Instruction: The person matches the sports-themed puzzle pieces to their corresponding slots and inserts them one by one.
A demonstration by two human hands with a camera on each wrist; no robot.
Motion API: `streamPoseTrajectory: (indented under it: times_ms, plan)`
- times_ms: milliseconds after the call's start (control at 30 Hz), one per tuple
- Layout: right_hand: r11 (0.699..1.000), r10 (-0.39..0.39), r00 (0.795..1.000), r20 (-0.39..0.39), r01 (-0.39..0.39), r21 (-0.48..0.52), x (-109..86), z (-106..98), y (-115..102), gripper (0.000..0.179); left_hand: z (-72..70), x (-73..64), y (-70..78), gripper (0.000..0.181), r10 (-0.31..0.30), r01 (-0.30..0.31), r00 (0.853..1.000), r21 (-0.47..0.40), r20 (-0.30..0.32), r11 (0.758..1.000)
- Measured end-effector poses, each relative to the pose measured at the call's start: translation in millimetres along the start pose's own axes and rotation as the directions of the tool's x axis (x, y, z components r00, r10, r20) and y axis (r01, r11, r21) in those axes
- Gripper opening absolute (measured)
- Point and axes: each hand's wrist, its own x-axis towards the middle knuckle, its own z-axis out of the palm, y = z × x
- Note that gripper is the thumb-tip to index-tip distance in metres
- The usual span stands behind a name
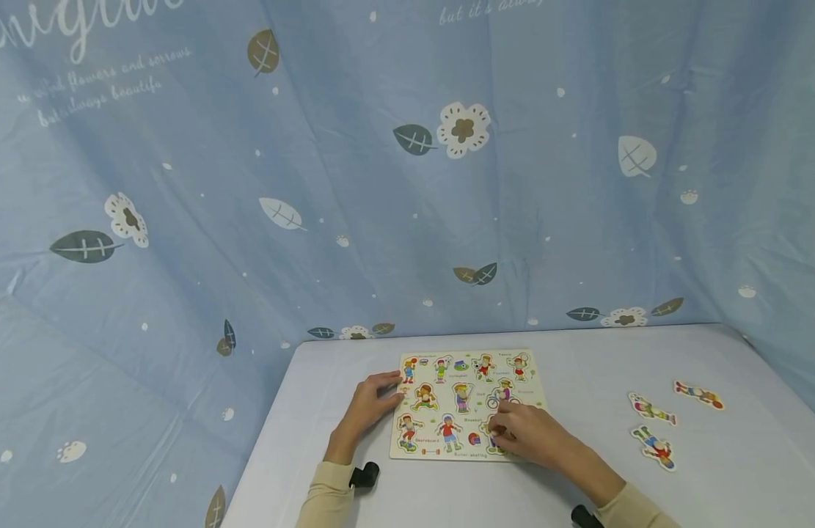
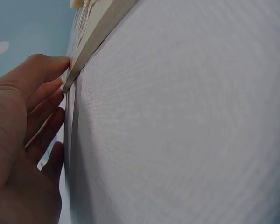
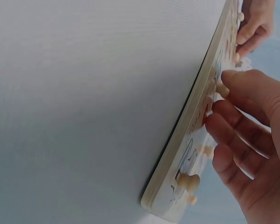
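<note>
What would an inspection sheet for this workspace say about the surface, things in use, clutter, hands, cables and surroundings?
Surface: white cloth-covered table.
Job's things: cream rectangular wooden puzzle board bearing colourful sports figures; three loose, colourful figure-shaped pieces lie to its right.
Clutter: nothing seen.
Hands: left hand touches the board's left edge; right hand pinches a pale rounded wooden knob at the board's lower right; whether its piece is seated is hidden.
Cables: nothing seen.
Surroundings: blue fabric backdrop printed with leaves, flowers and white lettering.
</note>
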Motion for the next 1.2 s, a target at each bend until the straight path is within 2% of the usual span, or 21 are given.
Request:
streamPoseTrajectory:
  times_ms: [233,367,600,1000,1200]
  plan:
    - [0.999,-0.025,1.0,0.013,0.024,0.043,-3.3,-4.2,2.9,0.016,1.1,-0.4,-0.8,0.041,0.02,-0.02,1.0,-0.001,0.001,1.0]
    - [0.999,0.004,1.0,-0.006,-0.004,0.043,-7.1,-11.0,4.6,0.017,1.9,-0.5,-0.8,0.041,0.019,-0.019,1.0,-0.006,-0.001,1.0]
    - [0.999,0.011,0.999,-0.042,-0.009,0.051,-17.7,-24.7,21.4,0.011,1.2,-0.3,-0.5,0.041,0.01,-0.01,1.0,-0.008,0.008,1.0]
    - [0.994,0.103,0.994,-0.046,-0.102,0.028,-36.9,-45.3,48.8,0.014,1.1,-0.6,-1.9,0.041,0.012,-0.012,1.0,-0.029,0.006,1.0]
    - [0.991,0.137,0.988,-0.07,-0.136,0.017,-51.8,-55.2,64.0,0.016,0.1,0.1,-1.4,0.04,0.045,-0.045,0.999,-0.019,0.002,0.999]
